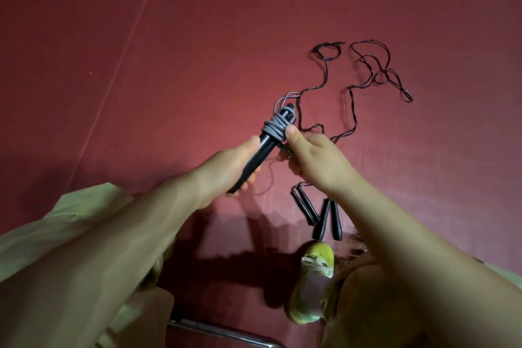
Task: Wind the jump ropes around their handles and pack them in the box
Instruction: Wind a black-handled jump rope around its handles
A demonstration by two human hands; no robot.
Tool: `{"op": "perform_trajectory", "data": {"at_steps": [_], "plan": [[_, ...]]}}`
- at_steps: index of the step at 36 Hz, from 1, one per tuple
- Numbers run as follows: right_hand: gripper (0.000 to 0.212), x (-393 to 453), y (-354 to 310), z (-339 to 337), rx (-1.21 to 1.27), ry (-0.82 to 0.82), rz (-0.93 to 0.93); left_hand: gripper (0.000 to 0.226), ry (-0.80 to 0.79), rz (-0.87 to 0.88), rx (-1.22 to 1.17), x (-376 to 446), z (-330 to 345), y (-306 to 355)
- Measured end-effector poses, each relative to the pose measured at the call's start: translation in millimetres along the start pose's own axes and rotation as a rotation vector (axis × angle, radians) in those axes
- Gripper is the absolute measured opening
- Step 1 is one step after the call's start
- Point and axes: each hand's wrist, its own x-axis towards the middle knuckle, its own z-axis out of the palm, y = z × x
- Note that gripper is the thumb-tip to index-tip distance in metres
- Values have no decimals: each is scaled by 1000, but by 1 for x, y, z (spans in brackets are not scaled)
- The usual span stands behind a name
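**Grey rope wound on black handles, held over the red floor**

Head view: the left hand (226, 167) grips the lower end of a pair of black plastic jump-rope handles (260, 150), tilted up to the right. A grey cord (275, 128) is coiled around their upper part, with a small loop sticking out at the top. The right hand (313, 158) pinches the cord just beside the coil. On the red floor (169, 37) lie 2 loose dark braided ropes (367, 70); their 4 black handles (319, 215) rest near a yellow sneaker (313, 280).
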Motion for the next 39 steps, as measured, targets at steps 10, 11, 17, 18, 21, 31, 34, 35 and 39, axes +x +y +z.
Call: {"op": "perform_trajectory", "data": {"at_steps": [10,11,17,18,21,31,34,35,39], "plan": [[53,-3,-4,3,217,-78,170,39,185,219,463,-4,4,0],[50,-3,-4,3,220,-73,164,38,177,222,454,-4,4,-1],[33,-6,-6,3,371,-76,76,54,-27,178,203,-4,1,-2],[31,-6,-7,3,398,-74,60,53,-110,158,108,-6,2,-1],[37,-3,-5,4,531,-98,34,57,-356,-23,-185,-13,2,6],[45,1,-4,5,780,-411,-67,68,-753,-177,-613,-22,0,9],[46,4,-1,4,768,-400,-43,66,-714,-137,-540,-21,-1,9],[44,5,-1,4,767,-392,-34,66,-687,-122,-513,-21,-1,9],[36,5,0,3,770,-362,9,64,-544,-82,-405,-19,-1,8]]}}
